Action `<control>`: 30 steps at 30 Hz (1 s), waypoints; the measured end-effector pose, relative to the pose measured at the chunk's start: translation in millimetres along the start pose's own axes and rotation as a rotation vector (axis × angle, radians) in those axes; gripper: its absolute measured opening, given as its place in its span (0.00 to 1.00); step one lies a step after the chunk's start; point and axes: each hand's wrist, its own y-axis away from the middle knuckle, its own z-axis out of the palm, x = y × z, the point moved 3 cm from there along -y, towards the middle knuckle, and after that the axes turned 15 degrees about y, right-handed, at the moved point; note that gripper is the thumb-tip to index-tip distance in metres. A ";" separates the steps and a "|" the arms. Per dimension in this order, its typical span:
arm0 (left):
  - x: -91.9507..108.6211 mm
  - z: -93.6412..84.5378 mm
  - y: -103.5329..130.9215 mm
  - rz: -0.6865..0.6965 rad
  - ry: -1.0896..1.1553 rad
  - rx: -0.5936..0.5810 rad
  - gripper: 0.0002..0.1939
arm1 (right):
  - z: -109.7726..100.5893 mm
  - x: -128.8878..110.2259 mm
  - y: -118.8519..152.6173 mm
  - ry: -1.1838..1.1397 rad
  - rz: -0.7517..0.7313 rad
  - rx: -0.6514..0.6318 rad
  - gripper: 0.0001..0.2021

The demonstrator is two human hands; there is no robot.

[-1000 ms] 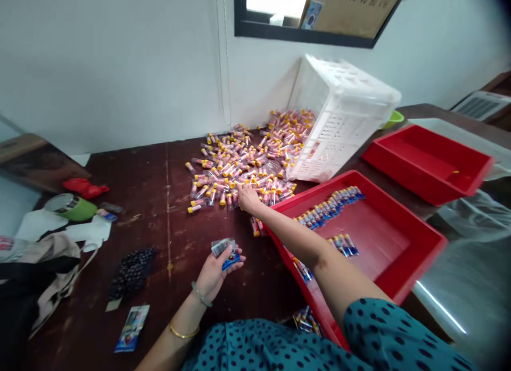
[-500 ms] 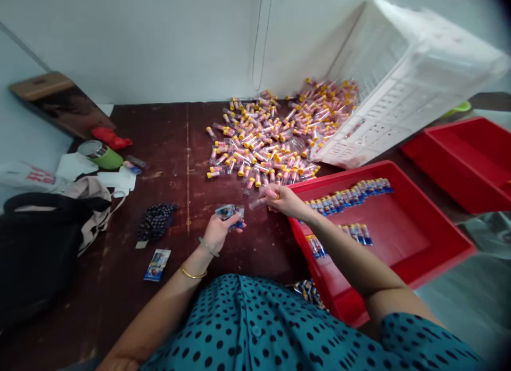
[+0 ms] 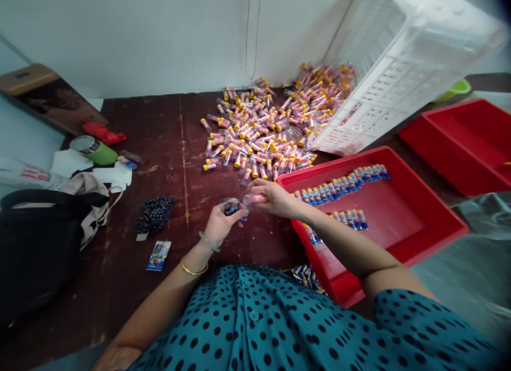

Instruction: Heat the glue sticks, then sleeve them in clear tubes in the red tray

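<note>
My left hand [image 3: 222,222] is closed on a small clear-and-blue plastic wrapper [image 3: 230,206], whose near part my fingers cover. Between the fingers of my right hand [image 3: 271,197] is a clear plastic tube with pink contents [image 3: 254,199]. Its clear end meets the wrapper; whether it is inside cannot be made out. Beyond the hands lies a large pile of similar yellow-capped tubes [image 3: 255,142]. Under my right arm, a red tray [image 3: 403,222] holds a long row of wrapped tubes [image 3: 343,186] and shorter rows. A flat blue-and-white packet [image 3: 158,255] lies left of my left hand.
A white perforated crate [image 3: 383,89] leans on its side behind the tray. Another red tray [image 3: 459,147] stands farther right. On the left are a black bag [image 3: 40,248], a green cup [image 3: 99,151], a dark patterned cloth [image 3: 155,214] and a wooden-edged board [image 3: 51,102].
My right hand has brought the tube leftward to the wrapper in my left hand, and the two now meet. The whole view has shifted slightly.
</note>
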 end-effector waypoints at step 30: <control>-19.5 30.8 15.3 -0.464 0.276 -0.186 0.18 | -2.0 9.7 63.2 -0.262 0.422 0.350 0.13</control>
